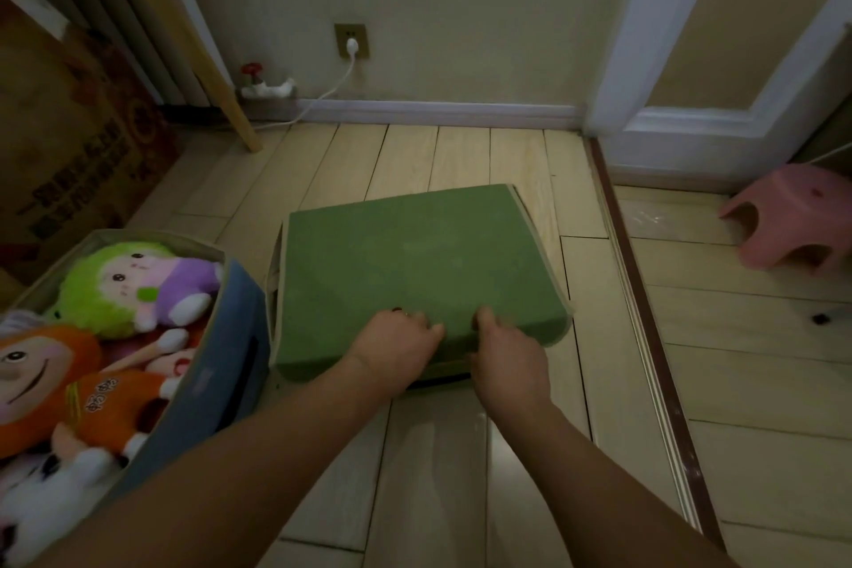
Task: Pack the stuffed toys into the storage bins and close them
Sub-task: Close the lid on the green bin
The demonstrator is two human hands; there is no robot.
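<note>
A green storage bin (415,272) on the floor is gripped at its lid's near edge by the left hand (396,348) and right hand (505,360), both clamped on it; stuffed toys (115,314) fill an open blue bin (216,364) at left.

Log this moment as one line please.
green bin: lid down | left hand, right hand: grip on lid's near edge | blue bin: open, toys inside

Green bin's (415,263) contents under lid; blue bin (216,364) cropped left.
</note>
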